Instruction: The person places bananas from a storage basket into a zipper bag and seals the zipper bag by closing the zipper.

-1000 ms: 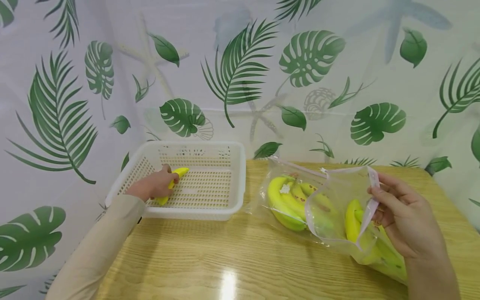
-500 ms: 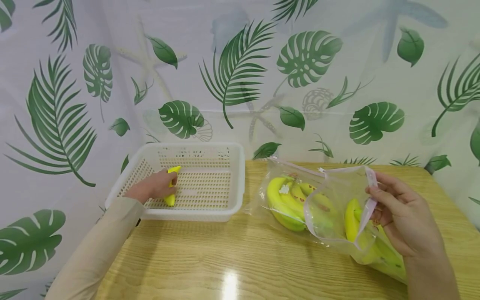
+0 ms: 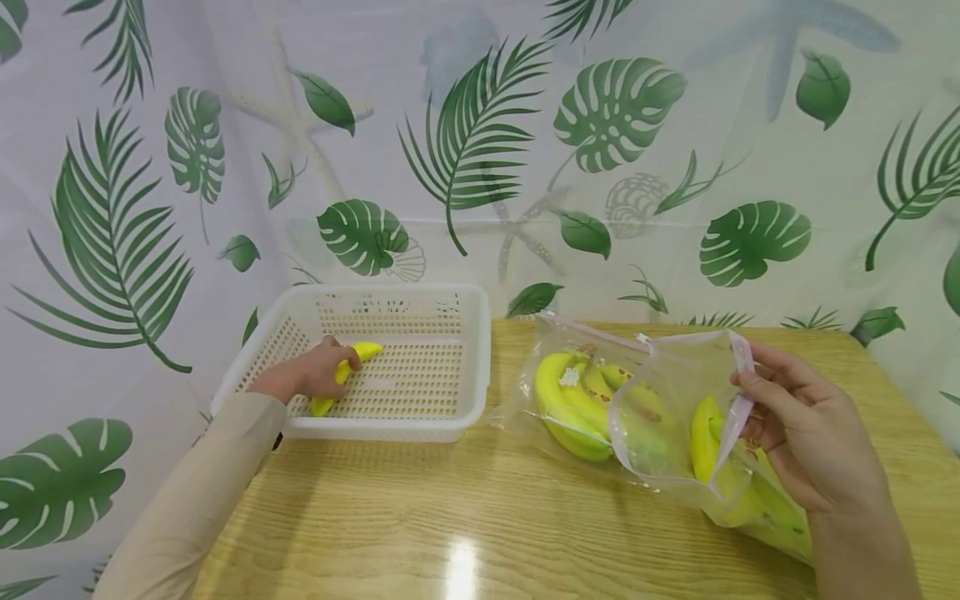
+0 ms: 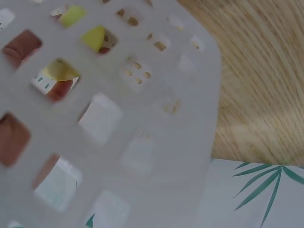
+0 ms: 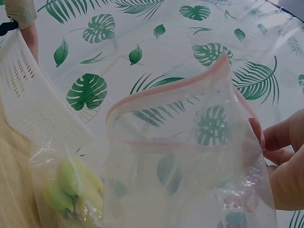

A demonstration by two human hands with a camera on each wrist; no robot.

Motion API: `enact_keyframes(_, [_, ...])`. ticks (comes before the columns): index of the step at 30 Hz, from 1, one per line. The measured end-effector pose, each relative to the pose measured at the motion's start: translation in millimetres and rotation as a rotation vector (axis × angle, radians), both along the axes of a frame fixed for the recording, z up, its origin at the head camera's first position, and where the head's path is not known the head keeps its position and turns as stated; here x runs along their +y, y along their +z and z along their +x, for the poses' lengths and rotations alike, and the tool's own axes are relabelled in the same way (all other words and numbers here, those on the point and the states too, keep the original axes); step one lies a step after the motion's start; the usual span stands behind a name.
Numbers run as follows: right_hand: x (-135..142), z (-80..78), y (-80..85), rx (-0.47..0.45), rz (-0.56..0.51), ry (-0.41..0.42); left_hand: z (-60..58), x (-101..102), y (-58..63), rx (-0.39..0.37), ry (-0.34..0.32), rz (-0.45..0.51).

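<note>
Inside the white plastic basket (image 3: pixel 474 392), my left hand (image 3: pixel 318 371) grips a single yellow banana (image 3: pixel 367 350) near its middle. In the left wrist view, the perforated basket wall (image 4: pixel 156 156) covers most of that hand, and bits of banana (image 4: pixel 97 38) show through the holes. My right hand (image 3: pixel 817 425) pinches the pink-edged rim of a clear zip bag (image 3: pixel 675 367) between thumb and fingers. The bag's mouth gapes wide in the right wrist view. Several bananas (image 3: pixel 573 408) lie in the bag's left part, and more yellow-green fruit (image 3: pixel 705 442) shows through the plastic by my right hand.
A wooden table (image 3: pixel 420 517) carries the basket at left and the bag at right, with a gap of bare wood between them. Behind stands a white curtain (image 3: pixel 480 125) printed with green leaves, which also runs along the left side.
The banana in my left hand has turned back and forth: it stood more upright half a second ago and slants right now. My right hand and the bag have stayed put.
</note>
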State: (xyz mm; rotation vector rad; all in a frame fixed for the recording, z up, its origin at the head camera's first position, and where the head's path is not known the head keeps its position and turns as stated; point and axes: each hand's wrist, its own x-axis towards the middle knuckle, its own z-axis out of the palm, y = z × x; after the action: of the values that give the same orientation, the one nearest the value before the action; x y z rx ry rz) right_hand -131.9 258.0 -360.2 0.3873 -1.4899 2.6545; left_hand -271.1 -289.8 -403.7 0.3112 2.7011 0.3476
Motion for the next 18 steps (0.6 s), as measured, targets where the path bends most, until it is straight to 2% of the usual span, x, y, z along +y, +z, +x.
enact_keyframes(7, [4, 2.5, 2.7, -0.002, 0.009, 0.001, -0.9, 3, 0.1, 0.006, 0.0, 0.007])
enact_keyframes(11, [6, 4.6, 5.1, -0.004, 0.012, -0.006, -1.1, 1, 3.4, 0.039, 0.006, 0.029])
enact_keyframes(14, [5, 6.0, 6.1, -0.009, 0.011, -0.014, 1.2, -5, 14.3, 0.094, 0.015, 0.08])
enact_keyframes(18, [3, 7.3, 7.5, -0.018, 0.013, -0.023, 8.1, -14, 39.9, 0.201, 0.05, 0.17])
